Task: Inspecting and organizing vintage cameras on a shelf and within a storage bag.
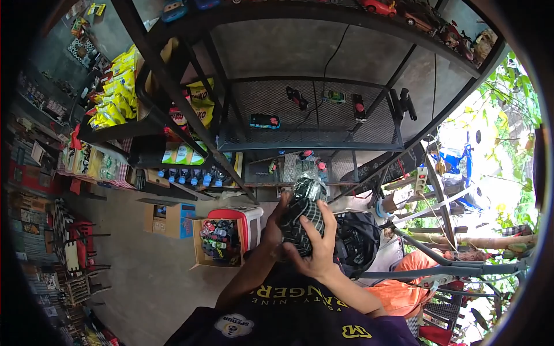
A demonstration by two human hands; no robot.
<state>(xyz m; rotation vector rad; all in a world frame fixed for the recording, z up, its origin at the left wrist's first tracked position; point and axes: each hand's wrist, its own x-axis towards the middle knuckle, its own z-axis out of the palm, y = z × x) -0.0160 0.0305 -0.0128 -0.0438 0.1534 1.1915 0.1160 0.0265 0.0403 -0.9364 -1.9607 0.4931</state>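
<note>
A dark bundle with a pale grid pattern (303, 220), with shiny clear plastic at its top end, is held in front of my chest. My left hand (279, 229) grips its left side, its fingers mostly hidden behind the bundle. Across the right side lies my right hand (318, 244), fingers spread and pressing on it. What the bundle contains cannot be told. Beyond it stands a black metal mesh shelf (281, 145) with several toy cars, among them a blue and black toy bus (265, 121). An open cardboard box (238, 260) of toy cars is on the floor to the left.
A black bag (357, 242) lies close on the right, near a grey pipe (424, 274) and a person in orange clothing (404, 292). Snack packets (117, 93) and bottles (194, 177) fill racks at left. Another cardboard box (171, 220) stands on the floor.
</note>
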